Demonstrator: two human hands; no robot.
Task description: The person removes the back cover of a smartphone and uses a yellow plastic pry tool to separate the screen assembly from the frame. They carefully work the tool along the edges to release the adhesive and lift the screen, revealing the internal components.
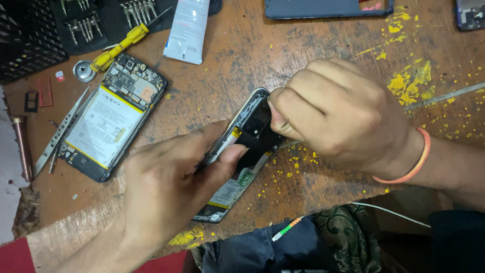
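Left hand (166, 197): nearest the camera, my fingers curled over the lower half of the opened phone (241, 162), thumb pressed to its inner face, pinning it to the wooden bench (323, 45).
Opened phone: lies slantwise between both hands at the bench's near edge, back off, battery and dark board cover exposed; I judge it light and stiff but fragile (thin connectors, glass underneath), best gripped by the frame edges, not the innards.
Right hand (343, 114): fingers clenched at the phone's upper end, pinching something small there; what exactly, I cannot tell.
Second phone (113, 119): well apart on the left, also open, white battery showing, metal tweezers (60, 134) just beside it.
Farther back: yellow-handled screwdriver (118, 48), a white tube (188, 29), a rack of driver bits (108, 17).
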